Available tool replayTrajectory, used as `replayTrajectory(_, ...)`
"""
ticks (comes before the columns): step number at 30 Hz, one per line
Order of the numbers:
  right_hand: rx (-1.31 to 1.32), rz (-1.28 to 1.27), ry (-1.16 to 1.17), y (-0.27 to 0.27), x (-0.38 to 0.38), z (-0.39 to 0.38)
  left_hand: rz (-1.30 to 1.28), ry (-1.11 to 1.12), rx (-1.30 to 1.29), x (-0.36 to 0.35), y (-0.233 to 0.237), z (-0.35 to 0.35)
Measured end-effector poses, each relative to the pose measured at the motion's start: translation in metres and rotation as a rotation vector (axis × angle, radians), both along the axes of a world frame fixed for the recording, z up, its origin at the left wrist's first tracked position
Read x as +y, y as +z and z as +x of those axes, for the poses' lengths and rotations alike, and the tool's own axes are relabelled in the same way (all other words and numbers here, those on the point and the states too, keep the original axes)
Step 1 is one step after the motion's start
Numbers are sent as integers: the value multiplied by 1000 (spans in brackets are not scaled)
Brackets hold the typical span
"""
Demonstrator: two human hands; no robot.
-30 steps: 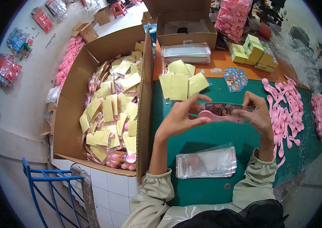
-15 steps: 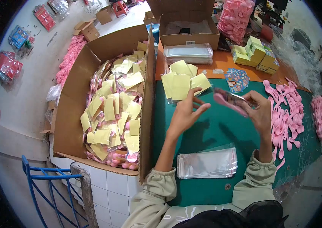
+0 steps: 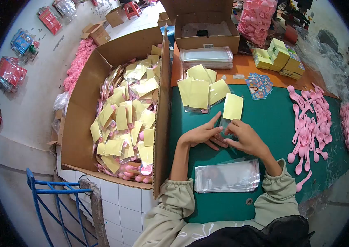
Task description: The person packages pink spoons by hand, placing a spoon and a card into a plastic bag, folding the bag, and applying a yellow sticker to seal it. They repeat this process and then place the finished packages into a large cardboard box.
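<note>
We have both hands at one flat packet (image 3: 233, 107), which lies on the green table mat (image 3: 281, 148) with its yellow card face up. Our left hand (image 3: 204, 134) is beside its lower end, fingers spread and seemingly gripping nothing. Our right hand (image 3: 244, 139) bends its fingers over that same clear end; we cannot tell whether they pinch the plastic or only press it.

As we judge it, much is done: the big carton (image 3: 75, 119) holds a deep heap of packets (image 3: 121, 117) with yellow cards and pink pieces showing, and a small pile of packets (image 3: 199, 92) lies just beside the one at our hands. Plenty seems left, too. Loose pink spoons (image 3: 306, 123) spread along the right of the mat, clear sleeves (image 3: 227, 176) lie between our forearms, and small printed cards (image 3: 259, 86) fan out at the far edge.

Further back, we have a stack of clear sleeves (image 3: 207, 53) before an open box (image 3: 191, 42), bundles of yellow cards (image 3: 279, 55) and a bag of spoons (image 3: 256, 20). The carton's tall side stands between the mat and its heap, close to our left forearm, so we would have to reach over it. Nothing appears to block the packet itself.
</note>
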State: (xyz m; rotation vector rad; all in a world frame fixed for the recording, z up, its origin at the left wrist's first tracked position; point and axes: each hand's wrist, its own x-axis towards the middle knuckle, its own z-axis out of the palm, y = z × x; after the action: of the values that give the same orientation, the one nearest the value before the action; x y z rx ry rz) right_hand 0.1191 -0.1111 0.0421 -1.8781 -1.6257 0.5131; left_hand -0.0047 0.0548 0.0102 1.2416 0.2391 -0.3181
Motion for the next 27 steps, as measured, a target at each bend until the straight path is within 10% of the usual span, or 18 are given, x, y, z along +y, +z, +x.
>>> replayTrajectory(16, -383, 77, 10, -2, 2, -14, -164, 82, 6, -10, -4, 10)
replayTrajectory(20, -109, 59, 176, 0, -4, -9, 368, 70, -261, -15, -16, 14)
replayTrajectory(27, 640, 20, 149, 65, -89, 75, 56, 59, -144, -14, -1, 10)
